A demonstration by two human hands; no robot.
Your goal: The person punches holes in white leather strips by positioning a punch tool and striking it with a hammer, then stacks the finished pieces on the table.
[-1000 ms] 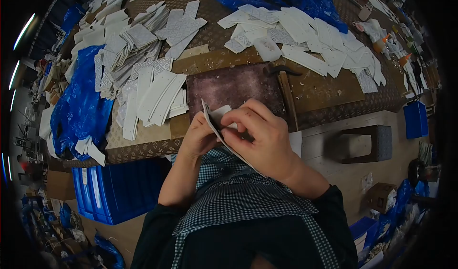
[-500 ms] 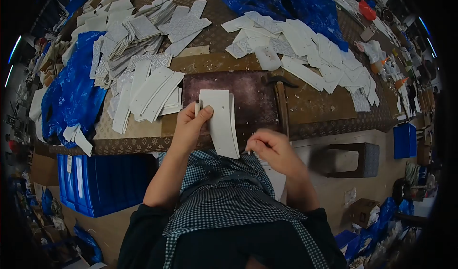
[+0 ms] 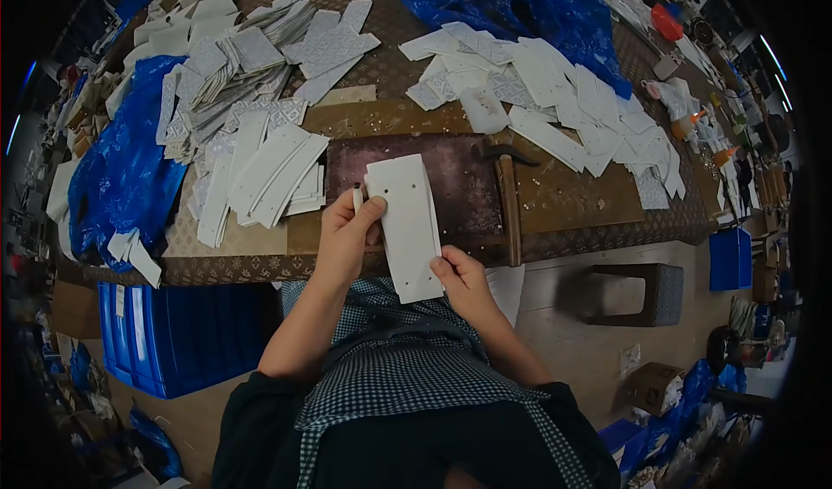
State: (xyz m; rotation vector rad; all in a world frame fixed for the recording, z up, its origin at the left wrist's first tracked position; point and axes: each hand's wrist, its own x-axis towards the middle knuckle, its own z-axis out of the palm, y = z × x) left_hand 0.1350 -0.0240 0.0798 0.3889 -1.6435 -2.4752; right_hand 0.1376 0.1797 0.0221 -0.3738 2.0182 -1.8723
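Note:
A small stack of white strips (image 3: 407, 229) with small dark holes is held upright above the table's front edge. My left hand (image 3: 348, 236) pinches its left side with the thumb on top, and a pen-like white stick with a dark tip (image 3: 357, 198) pokes up from the same hand. At the lower right edge of the strips, my right hand (image 3: 464, 279) grips with thumb and fingers. Behind them lies a dark reddish work plate (image 3: 464, 181). A wooden-handled hammer (image 3: 510, 211) rests at its right side, beside a translucent white container (image 3: 485, 110).
Piles of white strips lie on the left (image 3: 269, 172) and right (image 3: 598, 116) of the table. Blue plastic bags (image 3: 130, 172) sit around them. Below the table are a blue crate (image 3: 182, 337) and a dark stool (image 3: 663, 294).
My right hand has moved left and up, and now grips the lower right edge of the strips. The stack is turned slightly, its lower end shifted right.

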